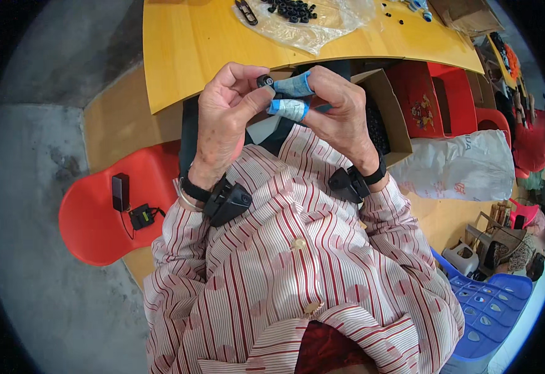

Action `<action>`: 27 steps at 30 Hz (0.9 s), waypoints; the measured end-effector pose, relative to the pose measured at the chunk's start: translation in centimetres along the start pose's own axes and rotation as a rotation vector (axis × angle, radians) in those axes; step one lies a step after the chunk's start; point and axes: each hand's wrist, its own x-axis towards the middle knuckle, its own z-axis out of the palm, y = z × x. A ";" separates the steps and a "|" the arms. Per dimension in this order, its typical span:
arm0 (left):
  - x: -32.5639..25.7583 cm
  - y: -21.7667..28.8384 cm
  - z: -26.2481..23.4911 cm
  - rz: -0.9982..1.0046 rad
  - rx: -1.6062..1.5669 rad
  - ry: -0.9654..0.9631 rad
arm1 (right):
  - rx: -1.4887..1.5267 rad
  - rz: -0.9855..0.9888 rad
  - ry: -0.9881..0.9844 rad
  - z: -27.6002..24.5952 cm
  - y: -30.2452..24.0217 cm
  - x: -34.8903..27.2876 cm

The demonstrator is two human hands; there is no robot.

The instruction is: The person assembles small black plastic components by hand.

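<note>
Between the thumb and forefinger of my left hand (226, 115) is a small round black part (264, 81), with a light-coloured centre facing up. My right hand (341, 106) comes in from the other side, its thumb and forefinger wrapped in blue and whitish tape. Those taped fingertips close in beside the black part and my left thumb. Something dark shows between them, too small and covered to name. Both hands are over my lap, just in front of the yellow table (204, 43). Several similar black parts (292, 11) lie heaped on a clear plastic sheet (322, 34).
Black thread snips (245, 11) lie on the table. To the right stand a cardboard box (381, 112) of dark pieces, a red box (413, 100) and a white plastic sack (459, 168). A red chair (91, 218) at left holds black devices. A blue perforated seat (491, 305) is lower right.
</note>
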 end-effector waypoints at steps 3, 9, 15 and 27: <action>-0.1 0.0 -0.3 -0.054 -0.057 -0.037 | 0.049 0.039 -0.023 0.0 0.0 -0.3; -0.2 -0.3 -0.9 -0.029 -0.027 -0.061 | 0.412 0.235 -0.013 0.2 -0.4 -0.9; -0.2 -0.4 -1.2 0.009 0.001 -0.110 | 0.503 0.276 -0.035 0.0 -0.2 -1.2; -0.3 -0.1 -1.0 0.000 0.104 -0.122 | 0.521 0.283 -0.010 -0.1 -0.3 -1.8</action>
